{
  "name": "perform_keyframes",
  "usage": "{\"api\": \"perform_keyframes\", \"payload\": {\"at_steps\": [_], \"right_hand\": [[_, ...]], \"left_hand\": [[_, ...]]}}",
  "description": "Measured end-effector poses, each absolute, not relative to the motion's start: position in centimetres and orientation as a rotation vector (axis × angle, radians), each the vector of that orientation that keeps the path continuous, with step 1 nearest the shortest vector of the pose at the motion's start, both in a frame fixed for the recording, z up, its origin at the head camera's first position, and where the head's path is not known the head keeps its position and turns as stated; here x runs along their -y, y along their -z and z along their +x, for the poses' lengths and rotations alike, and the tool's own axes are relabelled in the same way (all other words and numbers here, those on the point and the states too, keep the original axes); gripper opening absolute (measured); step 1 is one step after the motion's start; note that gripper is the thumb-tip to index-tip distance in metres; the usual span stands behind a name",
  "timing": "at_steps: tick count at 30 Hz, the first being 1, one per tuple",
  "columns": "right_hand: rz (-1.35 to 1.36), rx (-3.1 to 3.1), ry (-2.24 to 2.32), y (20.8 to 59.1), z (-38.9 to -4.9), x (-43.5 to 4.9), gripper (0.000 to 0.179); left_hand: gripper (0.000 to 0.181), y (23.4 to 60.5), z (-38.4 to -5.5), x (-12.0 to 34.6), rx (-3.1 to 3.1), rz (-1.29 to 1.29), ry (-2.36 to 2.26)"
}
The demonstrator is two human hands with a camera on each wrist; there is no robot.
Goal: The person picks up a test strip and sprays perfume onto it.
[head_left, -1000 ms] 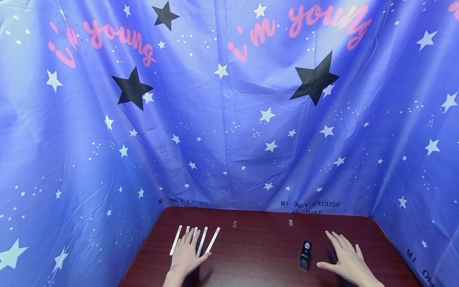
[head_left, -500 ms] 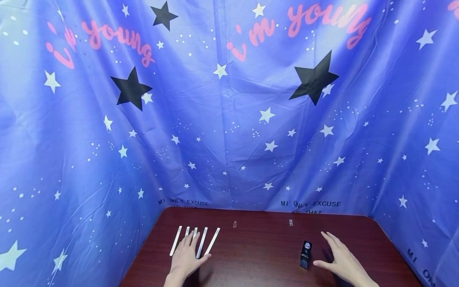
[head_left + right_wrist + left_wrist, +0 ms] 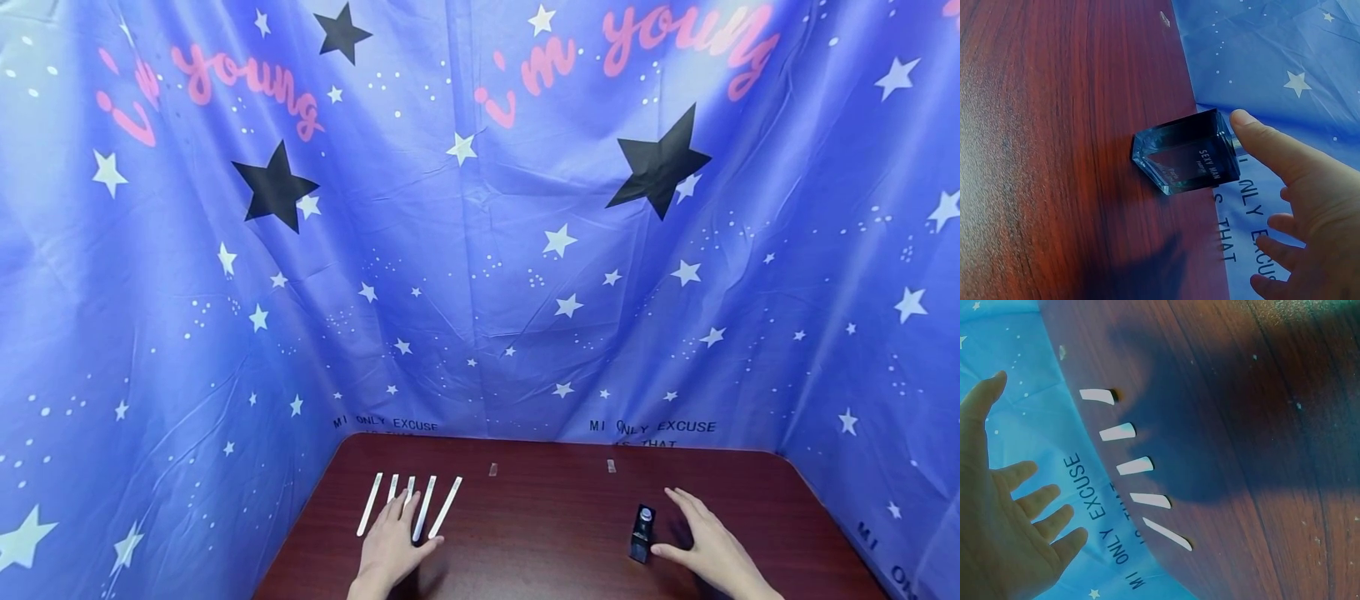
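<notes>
A dark glass perfume bottle (image 3: 641,537) stands on the right part of the table, its lettered side showing in the right wrist view (image 3: 1188,153). My right hand (image 3: 708,546) is just right of it, thumb close to the bottle's top and fingers spread. In the head view I cannot tell whether the thumb touches it. Several white paper strips (image 3: 370,504) lie fanned in a row on the left; the left wrist view shows their ends, one strip (image 3: 1136,465) in the middle of the row. Over their near ends hovers my left hand (image 3: 390,537), fingers loosely extended, partly hiding the middle strips.
The dark red wooden table (image 3: 540,533) spreads between the hands. Two small clear tape pieces, a left one (image 3: 492,469) and a right one (image 3: 611,466), are near its back edge. A blue star-printed cloth (image 3: 510,250) hangs behind and at both sides.
My right hand has moved left, closer to the perfume bottle, its thumb now near it. The left hand stays almost where it was over the paper strips.
</notes>
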State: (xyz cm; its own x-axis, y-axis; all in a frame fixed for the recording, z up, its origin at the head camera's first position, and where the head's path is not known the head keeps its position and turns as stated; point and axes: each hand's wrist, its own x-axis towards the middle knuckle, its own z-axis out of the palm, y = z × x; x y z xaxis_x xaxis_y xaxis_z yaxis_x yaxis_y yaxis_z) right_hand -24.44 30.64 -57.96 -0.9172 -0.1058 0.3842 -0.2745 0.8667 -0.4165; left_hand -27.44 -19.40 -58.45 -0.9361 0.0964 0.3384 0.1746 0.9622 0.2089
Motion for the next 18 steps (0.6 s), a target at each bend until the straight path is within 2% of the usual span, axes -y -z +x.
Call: {"api": "perform_keyframes", "payload": {"at_steps": [18], "right_hand": [[0.181,2.87,-0.787,58.1,-25.2,-29.4,0.093]], "left_hand": [[0.086,58.7,-27.2,19.5,2.789,-0.184,0.368]]}}
